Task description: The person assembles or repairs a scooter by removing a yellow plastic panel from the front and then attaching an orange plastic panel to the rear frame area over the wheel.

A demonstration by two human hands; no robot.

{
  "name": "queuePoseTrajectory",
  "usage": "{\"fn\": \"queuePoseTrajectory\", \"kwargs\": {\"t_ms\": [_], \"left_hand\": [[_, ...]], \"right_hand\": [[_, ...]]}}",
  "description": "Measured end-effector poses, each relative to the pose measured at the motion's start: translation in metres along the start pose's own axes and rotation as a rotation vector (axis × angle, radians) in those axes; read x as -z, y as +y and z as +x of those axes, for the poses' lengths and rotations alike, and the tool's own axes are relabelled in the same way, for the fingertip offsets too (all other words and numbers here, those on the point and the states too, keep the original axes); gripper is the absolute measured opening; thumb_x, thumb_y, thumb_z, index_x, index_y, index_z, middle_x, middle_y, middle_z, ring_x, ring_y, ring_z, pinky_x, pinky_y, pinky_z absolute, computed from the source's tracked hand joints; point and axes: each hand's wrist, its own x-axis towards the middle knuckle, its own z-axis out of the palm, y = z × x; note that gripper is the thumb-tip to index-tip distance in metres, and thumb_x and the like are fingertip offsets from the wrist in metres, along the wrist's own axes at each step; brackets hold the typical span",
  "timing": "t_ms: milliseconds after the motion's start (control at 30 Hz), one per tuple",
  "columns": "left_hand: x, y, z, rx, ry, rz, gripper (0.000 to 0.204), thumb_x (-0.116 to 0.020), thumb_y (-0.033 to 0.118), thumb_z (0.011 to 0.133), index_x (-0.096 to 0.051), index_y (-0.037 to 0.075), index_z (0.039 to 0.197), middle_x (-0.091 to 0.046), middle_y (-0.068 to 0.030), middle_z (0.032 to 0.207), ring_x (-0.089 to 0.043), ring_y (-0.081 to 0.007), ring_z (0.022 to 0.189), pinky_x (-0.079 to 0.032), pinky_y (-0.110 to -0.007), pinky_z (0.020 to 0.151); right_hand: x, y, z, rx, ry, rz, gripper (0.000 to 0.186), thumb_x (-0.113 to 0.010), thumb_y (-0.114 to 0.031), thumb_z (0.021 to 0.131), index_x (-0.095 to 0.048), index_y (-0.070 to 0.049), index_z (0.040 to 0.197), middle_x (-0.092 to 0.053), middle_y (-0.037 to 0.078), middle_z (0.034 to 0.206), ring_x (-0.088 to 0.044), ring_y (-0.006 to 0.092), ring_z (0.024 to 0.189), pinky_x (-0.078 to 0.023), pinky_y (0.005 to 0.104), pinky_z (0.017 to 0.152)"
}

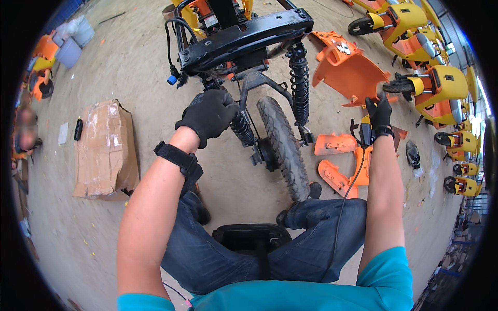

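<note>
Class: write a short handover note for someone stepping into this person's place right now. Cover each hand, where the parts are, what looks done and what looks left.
Left hand: gloved, closed on the top of the left shock, under the black frame.
Right hand: gloved, stretched out to the right over the orange panels; a black tool with a trailing cable sits at the wrist. Whether it grips the tool cannot be told.
Parts: rear wheel between both shocks; right shock mounted.
Done: body panels off, lying on the floor.
Left: both shocks and wheel still attached.
</note>
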Motion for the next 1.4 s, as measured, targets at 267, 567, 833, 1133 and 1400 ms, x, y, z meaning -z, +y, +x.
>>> {"fn": "queuePoseTrajectory", "kwargs": {"t_ms": [267, 567, 833, 1133, 1400], "left_hand": [[-0.003, 0.002, 0.002, 0.045, -0.021, 0.021, 0.032, -0.062, 0.034, 0.084, -0.066, 0.002, 0.083, -0.067, -0.0197, 0.087, -0.064, -0.0357, 0.082, -0.05, -0.043, 0.073], [-0.007, 0.015, 0.003, 0.078, -0.066, 0.013, 0.028, -0.06, 0.032, 0.086, -0.067, 0.006, 0.091, -0.066, -0.0165, 0.092, -0.063, -0.0333, 0.087, -0.05, -0.042, 0.078], [-0.017, 0.009, -0.003, 0.007, 0.078, 0.035, 0.024, -0.062, 0.024, 0.086, -0.067, 0.002, 0.08, -0.062, -0.0136, 0.065, -0.061, -0.0276, 0.061, -0.048, -0.038, 0.061], [-0.009, 0.021, 0.002, 0.163, -0.044, -0.041, 0.028, -0.064, 0.029, 0.088, -0.066, 0.002, 0.081, -0.06, -0.0096, 0.064, -0.057, -0.0205, 0.057, -0.046, -0.034, 0.058], [-0.005, 0.024, 0.002, 0.238, -0.098, -0.028, 0.027, -0.061, 0.029, 0.088, -0.066, 0.003, 0.082, -0.064, -0.0162, 0.072, -0.063, -0.0309, 0.069, -0.051, -0.039, 0.067]], "right_hand": [[-0.019, 0.021, -0.014, -0.183, -0.214, 0.217, 0.033, -0.069, -0.019, 0.087, -0.056, 0.002, 0.109, -0.072, 0.012, 0.098, -0.069, 0.0231, 0.091, -0.051, 0.0299, 0.079], [-0.094, 0.059, -0.014, -0.268, -0.39, 0.822, 0.037, -0.063, -0.013, 0.091, -0.051, 0.004, 0.121, -0.066, 0.011, 0.117, -0.063, 0.0181, 0.107, -0.048, 0.0287, 0.091], [-0.146, 0.0, 0.004, -0.7, -0.517, 1.804, 0.028, -0.047, -0.013, 0.099, -0.052, 0.001, 0.123, -0.063, 0.012, 0.116, -0.063, 0.0228, 0.101, -0.052, 0.0327, 0.09], [-0.196, -0.04, 0.017, -0.971, -0.641, 2.008, 0.038, -0.042, -0.03, 0.103, -0.049, -0.001, 0.128, -0.063, 0.016, 0.117, -0.066, 0.029, 0.098, -0.057, 0.0385, 0.084], [-0.2, -0.075, 0.03, -1.017, -0.616, 1.97, 0.033, -0.041, -0.025, 0.104, -0.05, 0.0, 0.123, -0.062, 0.018, 0.114, -0.066, 0.0295, 0.095, -0.058, 0.0386, 0.081]]}}
